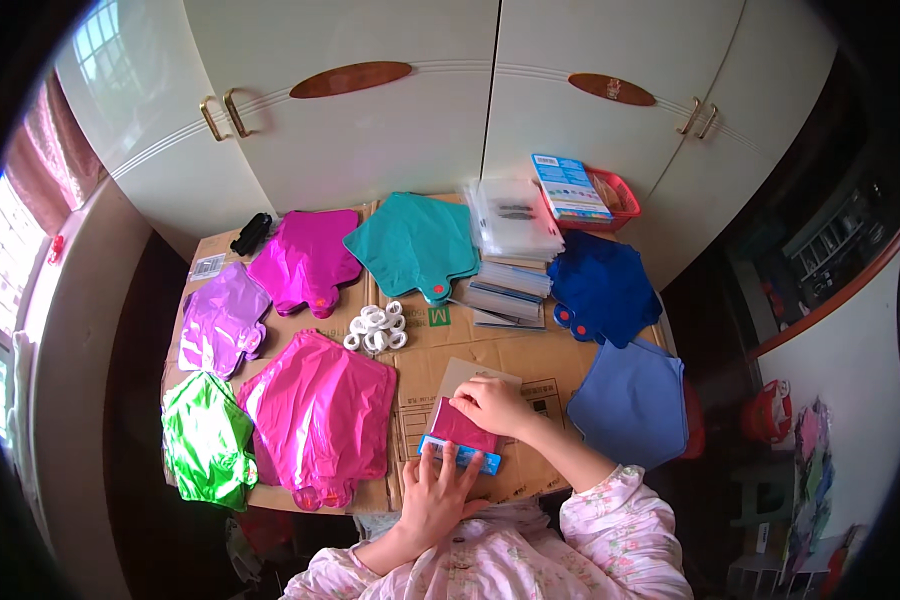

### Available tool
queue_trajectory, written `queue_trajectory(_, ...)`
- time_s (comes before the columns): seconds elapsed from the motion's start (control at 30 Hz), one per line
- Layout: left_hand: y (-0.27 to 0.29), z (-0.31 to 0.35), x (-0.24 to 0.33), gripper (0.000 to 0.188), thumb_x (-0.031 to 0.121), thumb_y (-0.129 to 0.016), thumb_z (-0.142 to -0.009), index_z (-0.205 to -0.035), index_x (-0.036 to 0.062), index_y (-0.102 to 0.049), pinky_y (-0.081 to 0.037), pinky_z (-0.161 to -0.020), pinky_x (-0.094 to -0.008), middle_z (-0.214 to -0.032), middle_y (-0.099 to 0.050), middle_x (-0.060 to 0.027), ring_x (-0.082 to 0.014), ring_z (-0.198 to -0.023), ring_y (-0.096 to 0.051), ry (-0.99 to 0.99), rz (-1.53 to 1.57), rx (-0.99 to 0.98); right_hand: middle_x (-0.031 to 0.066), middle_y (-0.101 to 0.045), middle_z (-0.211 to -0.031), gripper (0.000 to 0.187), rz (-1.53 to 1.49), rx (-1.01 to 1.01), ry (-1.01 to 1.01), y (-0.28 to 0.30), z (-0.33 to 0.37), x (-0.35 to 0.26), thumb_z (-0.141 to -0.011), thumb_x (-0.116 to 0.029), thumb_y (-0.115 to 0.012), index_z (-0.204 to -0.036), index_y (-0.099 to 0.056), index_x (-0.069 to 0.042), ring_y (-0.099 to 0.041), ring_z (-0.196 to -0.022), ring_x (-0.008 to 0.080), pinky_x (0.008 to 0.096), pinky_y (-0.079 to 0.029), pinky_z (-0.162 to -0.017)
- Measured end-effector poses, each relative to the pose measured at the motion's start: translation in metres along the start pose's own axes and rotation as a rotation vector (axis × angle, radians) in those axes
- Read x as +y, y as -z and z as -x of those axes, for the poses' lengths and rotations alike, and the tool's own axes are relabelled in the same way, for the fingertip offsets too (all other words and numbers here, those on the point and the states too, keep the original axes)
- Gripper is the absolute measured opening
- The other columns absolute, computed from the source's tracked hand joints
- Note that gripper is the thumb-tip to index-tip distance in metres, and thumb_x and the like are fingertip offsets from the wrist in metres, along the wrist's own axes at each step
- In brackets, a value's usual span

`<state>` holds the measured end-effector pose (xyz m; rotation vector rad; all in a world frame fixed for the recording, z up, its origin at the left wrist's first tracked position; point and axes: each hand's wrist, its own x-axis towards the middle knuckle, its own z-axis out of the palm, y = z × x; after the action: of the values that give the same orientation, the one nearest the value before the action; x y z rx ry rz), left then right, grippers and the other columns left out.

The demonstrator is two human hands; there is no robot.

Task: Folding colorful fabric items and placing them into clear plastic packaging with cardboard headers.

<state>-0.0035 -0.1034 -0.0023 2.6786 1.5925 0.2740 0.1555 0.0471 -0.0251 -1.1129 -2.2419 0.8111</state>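
Observation:
A small folded pink foil packet (460,425) lies in front of me at the table's near edge, partly over a grey-brown card (485,376). A blue printed strip (459,454) runs across its near end. My left hand (433,500) rests with its fingers spread on that strip. At the packet's upper part, my right hand (496,406) is closed, thumb and fingers pinched at its edge. What exactly lies between those fingertips is hidden. To the left of the packet lies a large pink stack of flat foil balloons (320,415).
Further foil stacks lie around: green (208,435), lilac (220,315), magenta (305,255), teal (415,240), dark blue (605,285), light blue (630,400). White rings (375,328) sit mid-table, near stacked cards (510,295) and clear bags (515,215). A red basket (622,195) stands behind.

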Motion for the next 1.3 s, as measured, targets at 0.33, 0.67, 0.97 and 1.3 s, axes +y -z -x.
queue_trajectory(0.33, 0.002, -0.001, 0.000, 0.073, 0.060, -0.064, -0.075, -0.137, 0.0234, -0.048, -0.039, -0.086, -0.0557, -0.133, -0.047, -0.0192, -0.0438, -0.117, -0.046, 0.004, 0.016, -0.003, 0.0115, -0.069, -0.088, 0.024, -0.141, -0.337, -0.362, 0.018, -0.010, -0.014, -0.086, -0.023, -0.068, -0.100, -0.065, -0.004, -0.066, -0.074, 0.0263, 0.0379, -0.051, -0.068)
queue_trajectory(0.67, -0.004, -0.014, -0.009, 0.042, 0.025, -0.057, -0.084, -0.126, 0.0187, -0.056, -0.042, -0.092, -0.0496, -0.118, -0.054, -0.0180, -0.0356, -0.111, -0.051, -0.082, -0.024, 0.083, 0.0062, -0.044, -0.145, 0.042, 0.428, -0.145, 0.503, -0.022, -0.028, -0.003, -0.090, -0.027, -0.054, -0.131, -0.055, -0.017, -0.035, -0.137, 0.0275, 0.0500, -0.027, -0.112)
queue_trajectory(0.97, 0.015, -0.028, -0.025, 0.040, 0.021, -0.055, -0.082, -0.121, 0.0152, -0.055, -0.047, -0.087, -0.0435, -0.112, -0.055, -0.0166, -0.0288, -0.101, -0.054, -0.275, -0.103, 0.012, 0.0044, -0.027, -0.155, 0.059, 0.533, -0.148, 0.330, -0.021, -0.022, -0.013, -0.093, -0.039, -0.049, -0.146, -0.036, -0.016, -0.017, -0.145, 0.0298, 0.0602, -0.009, -0.114)
queue_trajectory(1.3, 0.012, -0.037, -0.029, 0.031, 0.019, -0.056, -0.081, -0.110, 0.0103, -0.054, -0.053, -0.074, -0.0390, -0.122, -0.055, -0.0256, -0.0275, -0.086, -0.060, -0.312, -0.068, 0.060, 0.0162, -0.055, -0.130, 0.039, 0.409, 0.090, 0.286, 0.093, -0.110, 0.023, -0.084, -0.004, -0.052, -0.123, -0.054, -0.003, -0.050, -0.122, 0.0347, 0.0433, -0.041, -0.103)
